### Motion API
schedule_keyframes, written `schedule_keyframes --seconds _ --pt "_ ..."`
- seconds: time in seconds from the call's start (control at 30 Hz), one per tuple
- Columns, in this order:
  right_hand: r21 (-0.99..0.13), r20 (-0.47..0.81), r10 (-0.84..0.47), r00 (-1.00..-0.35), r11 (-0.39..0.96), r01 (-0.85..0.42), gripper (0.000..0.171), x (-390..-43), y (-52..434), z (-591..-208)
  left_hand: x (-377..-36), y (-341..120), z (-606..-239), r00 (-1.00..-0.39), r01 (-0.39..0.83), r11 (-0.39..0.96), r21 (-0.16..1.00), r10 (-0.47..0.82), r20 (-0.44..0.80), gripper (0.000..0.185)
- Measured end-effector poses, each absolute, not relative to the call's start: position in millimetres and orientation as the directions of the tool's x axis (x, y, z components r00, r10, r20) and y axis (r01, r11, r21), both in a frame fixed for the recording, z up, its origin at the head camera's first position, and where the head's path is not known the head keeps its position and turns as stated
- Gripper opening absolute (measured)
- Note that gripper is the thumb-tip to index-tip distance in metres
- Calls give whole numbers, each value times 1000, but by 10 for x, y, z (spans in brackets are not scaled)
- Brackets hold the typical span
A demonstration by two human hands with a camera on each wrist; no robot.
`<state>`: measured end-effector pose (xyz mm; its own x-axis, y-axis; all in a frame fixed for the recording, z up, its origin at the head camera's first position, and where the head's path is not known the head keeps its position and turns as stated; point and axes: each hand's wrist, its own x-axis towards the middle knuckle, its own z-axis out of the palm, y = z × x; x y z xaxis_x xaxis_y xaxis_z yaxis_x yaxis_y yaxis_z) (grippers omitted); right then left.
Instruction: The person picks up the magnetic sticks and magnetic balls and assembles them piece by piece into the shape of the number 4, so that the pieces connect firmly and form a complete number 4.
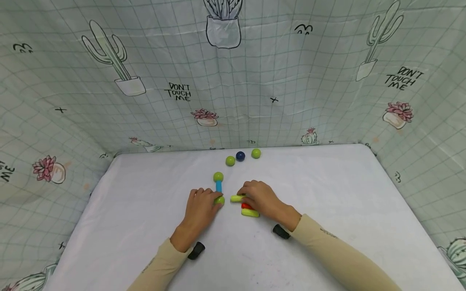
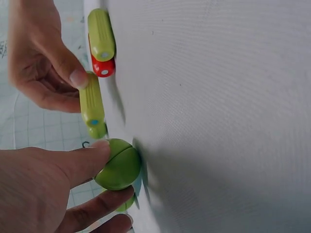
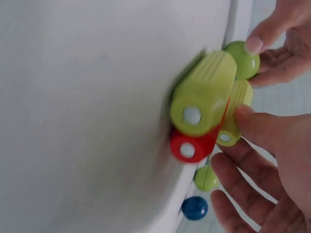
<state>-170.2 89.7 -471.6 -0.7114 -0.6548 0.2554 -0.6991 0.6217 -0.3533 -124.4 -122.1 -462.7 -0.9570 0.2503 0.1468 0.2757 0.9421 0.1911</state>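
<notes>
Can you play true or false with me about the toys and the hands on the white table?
1. The left hand holds a green ball joined to a blue stick. True.
2. The right hand pinches a red stick. False: it pinches a yellow-green stick; the red stick lies on the table.
3. Three loose balls lie at the far edge. True: two green, one dark blue.
4. The dark blue ball is on the blue stick. False: a green one is.
</notes>
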Motion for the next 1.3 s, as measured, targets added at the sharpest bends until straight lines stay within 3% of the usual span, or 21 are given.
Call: schedule_keyframes --seconds 0.53,1.03,1.3 --pt "-323 273 -674 -687 608 -725 15 -1710 693 -4768 -1263 -1252 -4611 -953 289 939 186 263 152 27" --pt "-317 264 -652 -710 637 -703 16 -1734 757 -4764 -1261 -1274 -4629 -942 308 935 177 273 195 27" --pt "-351 271 -598 -754 668 -656 21 -1916 898 -4703 -1274 -1291 -4627 -953 277 942 188 246 176 27"
